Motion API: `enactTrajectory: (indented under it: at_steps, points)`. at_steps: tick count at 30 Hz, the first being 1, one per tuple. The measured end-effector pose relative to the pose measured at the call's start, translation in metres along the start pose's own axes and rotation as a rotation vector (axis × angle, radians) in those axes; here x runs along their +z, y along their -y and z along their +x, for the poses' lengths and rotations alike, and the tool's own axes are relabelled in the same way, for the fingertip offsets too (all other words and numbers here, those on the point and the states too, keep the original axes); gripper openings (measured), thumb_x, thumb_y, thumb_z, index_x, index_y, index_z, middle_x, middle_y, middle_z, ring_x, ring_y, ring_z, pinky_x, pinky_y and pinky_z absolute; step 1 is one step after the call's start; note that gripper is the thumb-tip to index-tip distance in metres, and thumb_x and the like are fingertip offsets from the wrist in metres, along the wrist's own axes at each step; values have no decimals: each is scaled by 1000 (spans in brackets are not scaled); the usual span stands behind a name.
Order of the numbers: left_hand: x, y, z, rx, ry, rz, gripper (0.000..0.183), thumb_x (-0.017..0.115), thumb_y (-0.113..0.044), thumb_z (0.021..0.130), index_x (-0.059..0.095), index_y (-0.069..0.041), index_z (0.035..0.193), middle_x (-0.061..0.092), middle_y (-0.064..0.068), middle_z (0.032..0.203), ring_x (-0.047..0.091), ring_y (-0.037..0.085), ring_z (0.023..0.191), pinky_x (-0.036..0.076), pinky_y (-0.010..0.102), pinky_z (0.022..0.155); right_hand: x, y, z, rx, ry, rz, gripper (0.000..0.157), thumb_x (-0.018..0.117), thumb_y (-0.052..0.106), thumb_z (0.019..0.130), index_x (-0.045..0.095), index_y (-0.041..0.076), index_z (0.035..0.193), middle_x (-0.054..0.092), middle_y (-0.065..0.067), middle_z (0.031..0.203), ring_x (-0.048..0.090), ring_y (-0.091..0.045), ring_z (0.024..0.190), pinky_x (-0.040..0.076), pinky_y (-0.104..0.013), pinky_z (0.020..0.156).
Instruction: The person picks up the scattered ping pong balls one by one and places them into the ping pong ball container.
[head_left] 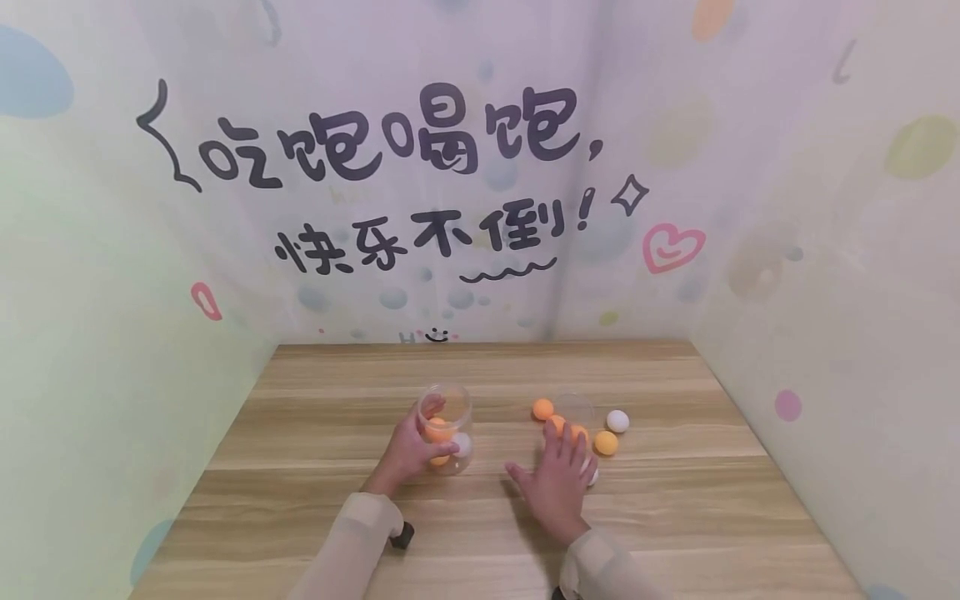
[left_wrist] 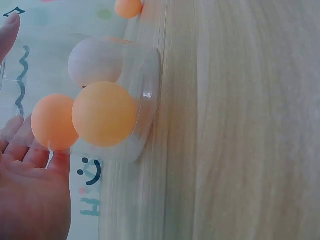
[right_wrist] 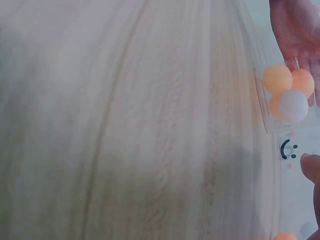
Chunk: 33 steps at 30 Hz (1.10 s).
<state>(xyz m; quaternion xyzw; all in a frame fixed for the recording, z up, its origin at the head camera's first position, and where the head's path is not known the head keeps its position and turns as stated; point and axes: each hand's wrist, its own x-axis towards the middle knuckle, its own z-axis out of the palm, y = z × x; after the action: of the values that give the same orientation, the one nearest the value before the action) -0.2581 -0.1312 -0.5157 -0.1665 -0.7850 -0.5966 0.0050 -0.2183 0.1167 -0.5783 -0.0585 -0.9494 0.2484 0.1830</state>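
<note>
While some balls (head_left: 438, 429) are sitting in the jar (head_left: 452, 420), others (head_left: 606, 442) are seemingly waiting outside.
Left fingers (left_wrist: 60, 166) are gripping the jar; right fingers (head_left: 552, 442), spread, seemingly empty, are partly covering those on the counter (head_left: 712, 517).

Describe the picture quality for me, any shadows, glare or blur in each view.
Head view: soft, fairly even light, a faint shadow on the table beside the right hand; left wrist view: a small glint on the clear container near its base, table grain rather soft; right wrist view: hazy and low in contrast, darker patches low on the table, the printed smiley turned sideways.
</note>
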Motion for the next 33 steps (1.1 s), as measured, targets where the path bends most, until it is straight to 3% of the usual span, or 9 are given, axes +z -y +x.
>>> enactTrajectory:
  at_steps: [8, 13, 20, 26, 33]
  points:
    - [0, -5, -1, -18, 0, -10, 84, 85, -1, 72, 38, 5, 142, 43, 25, 145, 38, 39, 135, 36, 46, 106, -3, 3, -4, 90, -10, 101, 99, 80, 50, 73, 31, 7, 148, 24, -21, 153, 11, -44, 142, 2, -68, 108]
    - [-1, -2, 0, -13, 2, -19, 85, 86, -3, 71, 38, 5, 141, 43, 25, 144, 38, 38, 135, 37, 44, 106, -2, 4, -6, 98, -8, 138, 95, 82, 46, 73, 34, 8, 145, 25, -21, 153, 12, -43, 142, 5, -69, 108]
    - [3, 32, 9, -16, -37, -23, 88, 88, -4, 68, 41, -4, 143, 44, 18, 146, 40, 33, 135, 36, 44, 107, 2, 5, -7, 91, 6, 176, 93, 85, 42, 71, 39, 10, 144, 26, -20, 152, 13, -42, 142, 13, -69, 106]
    - [3, 37, 10, -8, -53, -4, 86, 90, -11, 68, 44, -10, 141, 47, 13, 144, 43, 29, 133, 38, 43, 106, 3, 4, -7, 85, 14, 194, 91, 87, 36, 70, 41, 6, 143, 29, -21, 150, 22, -43, 138, 25, -68, 100]
    - [4, 36, 10, -24, -52, 15, 87, 90, -15, 67, 44, -12, 141, 48, 11, 144, 44, 29, 133, 38, 44, 106, 3, 2, -7, 52, 21, 203, 85, 89, 26, 66, 47, 4, 137, 36, -24, 145, 31, -46, 131, 29, -68, 96]
